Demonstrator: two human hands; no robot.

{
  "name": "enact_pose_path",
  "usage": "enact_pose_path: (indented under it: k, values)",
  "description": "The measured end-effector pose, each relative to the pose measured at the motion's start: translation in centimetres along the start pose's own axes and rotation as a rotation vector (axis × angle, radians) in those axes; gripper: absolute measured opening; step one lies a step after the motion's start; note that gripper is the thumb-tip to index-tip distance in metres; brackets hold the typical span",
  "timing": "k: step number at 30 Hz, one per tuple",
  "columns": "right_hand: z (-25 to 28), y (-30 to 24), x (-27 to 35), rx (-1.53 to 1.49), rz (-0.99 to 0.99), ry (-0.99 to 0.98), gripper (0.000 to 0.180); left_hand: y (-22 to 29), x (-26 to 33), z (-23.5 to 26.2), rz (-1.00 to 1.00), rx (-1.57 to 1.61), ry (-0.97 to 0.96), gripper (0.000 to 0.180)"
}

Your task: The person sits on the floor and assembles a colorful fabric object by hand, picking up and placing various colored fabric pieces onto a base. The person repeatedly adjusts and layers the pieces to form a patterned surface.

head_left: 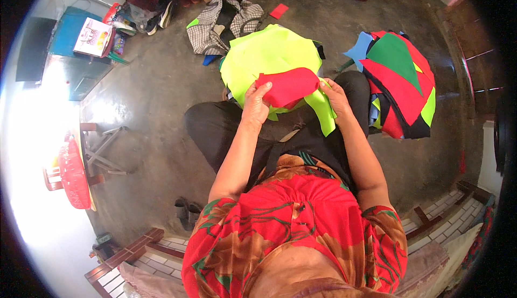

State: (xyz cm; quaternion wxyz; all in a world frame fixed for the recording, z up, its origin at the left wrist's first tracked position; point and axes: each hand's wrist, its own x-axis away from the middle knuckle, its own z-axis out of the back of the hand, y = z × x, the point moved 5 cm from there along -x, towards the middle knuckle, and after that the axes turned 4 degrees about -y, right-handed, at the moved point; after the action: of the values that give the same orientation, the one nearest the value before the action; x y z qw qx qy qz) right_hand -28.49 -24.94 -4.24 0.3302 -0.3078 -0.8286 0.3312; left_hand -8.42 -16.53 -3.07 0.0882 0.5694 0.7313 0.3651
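Note:
Between my two hands a red piece of fabric (291, 86) is stretched out over my lap. My left hand (257, 102) pinches its left end, thumb on top. At the other end my right hand (335, 98) grips the red piece, along with a yellow-green strip of fabric (321, 113) that hangs down beside it. Just beyond lies a large yellow-green sheet of fabric (269, 53), spread over something mostly hidden beneath it. To the right stands a tall heap of red, green, blue and black fabric pieces (401, 77).
A checkered cloth bag (212, 23) slumps on the floor at the far left, near a small red scrap (279, 11). A blue-green cabinet (75, 39) with a white box (92, 36) stands farther left. Dark slippers (187, 212) lie behind me on the left.

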Motion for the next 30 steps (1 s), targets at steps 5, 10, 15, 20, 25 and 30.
enact_pose_path:
  k: [5, 10, 15, 20, 25, 30]
  values:
    - [0.3, -0.1, -0.1, 0.065, -0.014, 0.024, 0.016, 3.5, -2.9, 0.4, -0.058, -0.250, 0.055, 0.037]
    - [0.3, 0.3, -0.7, 0.038, -0.009, -0.011, 0.014, 7.2, -7.9, -0.4, -0.152, -0.400, 0.008, 0.020]
    - [0.5, -0.1, -0.5, 0.051, -0.016, 0.029, 0.015, 11.6, -10.3, -3.7, -0.284, -0.426, -0.127, 0.060]
    - [0.1, 0.1, -0.8, 0.046, -0.013, 0.009, 0.017, 10.7, -12.0, 2.4, -0.370, -0.470, 0.072, 0.054]
    - [0.5, 0.5, -1.0, 0.047, -0.017, 0.010, 0.018, 6.5, -10.9, 12.1, -0.048, -0.399, 0.362, 0.049]
    - [0.9, 0.6, -1.0, 0.048, -0.006, 0.020, 0.018, 5.9, -10.5, 13.6, 0.000, -0.309, 0.409, 0.050]
